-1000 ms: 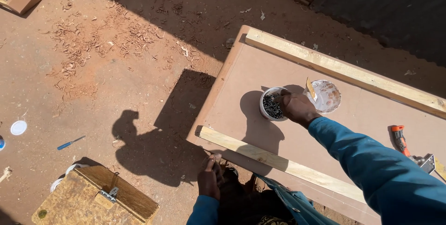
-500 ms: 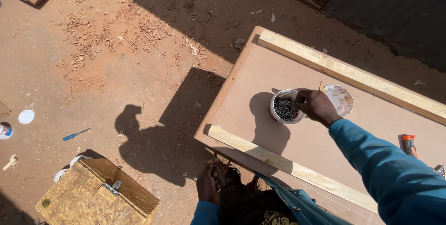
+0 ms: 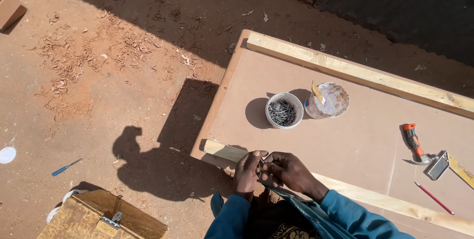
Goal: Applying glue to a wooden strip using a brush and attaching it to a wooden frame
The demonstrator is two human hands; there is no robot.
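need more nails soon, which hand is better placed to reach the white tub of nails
Right, probably. Both hands meet over the near wooden strip, but the right hand sits on the side nearer the white tub of nails, with bare board between. The left hand would have to cross over it.

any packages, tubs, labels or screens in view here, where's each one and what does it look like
White round tub: on the board, middle, open, full of dark nails.
Clear plastic tub: touching the white tub's right side, round, smeared, a flat stick standing in it.
White round lid: on the dirt, far left.
No labels, signs or screens that I can make out.
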